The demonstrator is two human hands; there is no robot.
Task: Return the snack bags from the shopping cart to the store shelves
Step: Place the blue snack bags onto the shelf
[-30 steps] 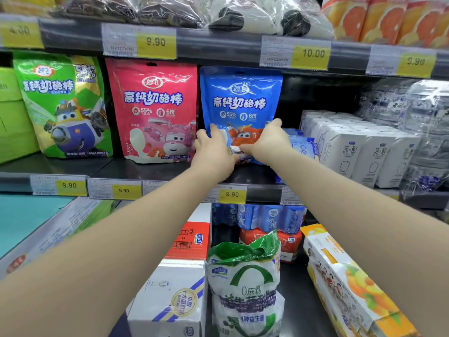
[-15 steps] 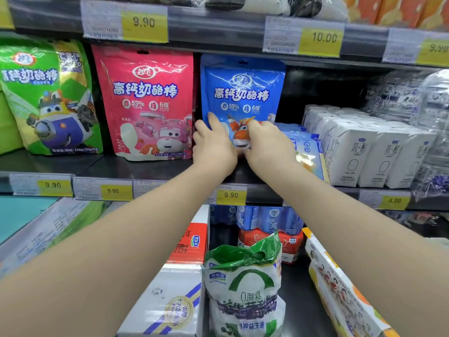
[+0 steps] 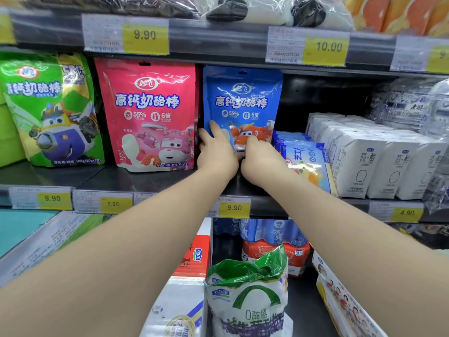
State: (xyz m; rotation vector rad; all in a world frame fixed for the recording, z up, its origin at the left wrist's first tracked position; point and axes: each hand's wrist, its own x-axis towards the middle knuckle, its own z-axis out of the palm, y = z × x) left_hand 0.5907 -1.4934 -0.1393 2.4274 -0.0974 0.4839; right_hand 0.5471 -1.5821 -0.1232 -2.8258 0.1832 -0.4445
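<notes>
Blue beside pink, seen from the head camera: the blue glossy plastic snack bag (image 3: pixel 243 98) stands upright on the dark metal shelf (image 3: pixel 97 176), immediately right of the pink glossy plastic snack bag (image 3: pixel 148 113), with their edges touching or nearly so. The step in hand looks like settling the pouch into its slot. To do it well, I would press the base flat on the shelf, square the face to match the pink bag, and push it back until the two fronts line up. The pouch is soft, so a low hold on both sides should stop it folding or tipping forward on release. It should also sit clear of the flat blue-and-white packets (image 3: pixel 306 159) leaning further right of the pink bag, just past the blue one

The left hand (image 3: pixel 217 158) lies at the blue bag's lower left corner, by the pink bag's right edge. Its fingers (image 3: pixel 215 128) are almost straight and slightly spread, flat on the film, and its thumb is hidden. The right hand (image 3: pixel 261 164) is on the lower middle of the blue bag, its fingers (image 3: pixel 252 142) curled onto the front, seemingly pinching it, though the fingertips are out of sight
</notes>
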